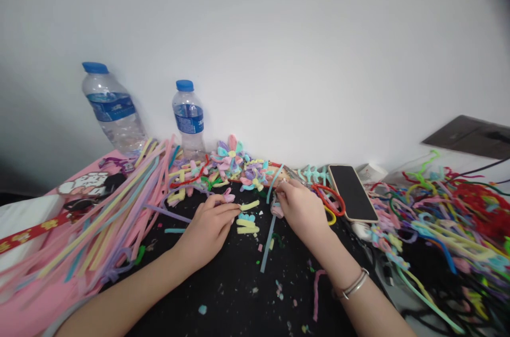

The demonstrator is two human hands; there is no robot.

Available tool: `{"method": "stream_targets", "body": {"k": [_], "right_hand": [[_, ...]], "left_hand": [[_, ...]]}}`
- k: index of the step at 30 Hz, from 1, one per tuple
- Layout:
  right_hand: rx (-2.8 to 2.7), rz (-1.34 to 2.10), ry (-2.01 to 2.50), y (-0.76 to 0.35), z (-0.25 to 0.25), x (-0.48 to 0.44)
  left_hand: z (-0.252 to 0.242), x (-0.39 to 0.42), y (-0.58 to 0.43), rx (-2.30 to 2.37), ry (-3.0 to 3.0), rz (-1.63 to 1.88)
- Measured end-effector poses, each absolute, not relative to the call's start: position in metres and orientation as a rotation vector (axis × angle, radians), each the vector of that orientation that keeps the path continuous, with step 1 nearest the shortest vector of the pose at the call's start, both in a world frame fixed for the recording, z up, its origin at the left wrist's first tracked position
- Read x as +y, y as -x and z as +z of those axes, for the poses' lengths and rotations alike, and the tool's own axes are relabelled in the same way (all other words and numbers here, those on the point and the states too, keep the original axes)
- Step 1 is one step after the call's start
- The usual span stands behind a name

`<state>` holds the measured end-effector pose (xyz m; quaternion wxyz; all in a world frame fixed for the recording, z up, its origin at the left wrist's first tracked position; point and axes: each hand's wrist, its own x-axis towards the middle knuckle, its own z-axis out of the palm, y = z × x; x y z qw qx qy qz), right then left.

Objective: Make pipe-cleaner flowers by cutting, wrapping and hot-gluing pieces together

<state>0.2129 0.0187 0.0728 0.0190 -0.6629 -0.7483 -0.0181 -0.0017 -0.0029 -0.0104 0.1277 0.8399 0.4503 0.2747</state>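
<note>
My left hand point(213, 224) is over the black tabletop with its fingers together, the tips at the end of a short yellow pipe cleaner piece point(251, 205). Just below that piece lie a wavy blue pipe cleaner bit point(246, 217) and more yellow pieces point(247, 226). My right hand point(302, 205) is closed in a pinch around a light blue pipe cleaner point(268, 246), which sticks out above and below the fingers. A small pinkish-lilac fuzzy piece point(278, 211) shows under those fingertips, partly hidden.
Pipe cleaner flowers point(232, 154) and two water bottles point(189, 119) stand by the wall. Long pipe cleaners point(115, 209) spread over the left side. A phone point(353, 192) lies right, beside a tangled pile point(458, 220) and cables. Scraps dot the black surface point(239, 294).
</note>
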Motion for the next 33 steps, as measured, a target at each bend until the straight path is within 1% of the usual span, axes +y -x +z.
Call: {"method": "stream_targets", "body": {"k": [5, 13, 22, 33], "right_hand": [[-2.217, -0.071, 2.051, -0.222, 0.078, 0.023], [-2.503, 0.029, 1.715, -0.211, 0.055, 0.021], [-2.589, -0.007, 1.613, -0.207, 0.036, 0.022], [-2.536, 0.039, 1.513, -0.206, 0.049, 0.017]], "left_hand": [[-0.013, -0.002, 0.003, 1.299, -2.445, 0.806], [-0.011, -0.002, 0.002, 1.309, -2.424, 0.886], [-0.008, -0.003, 0.001, 1.308, -2.418, 0.893], [-0.009, -0.003, 0.002, 1.296, -2.466, 0.806]]}}
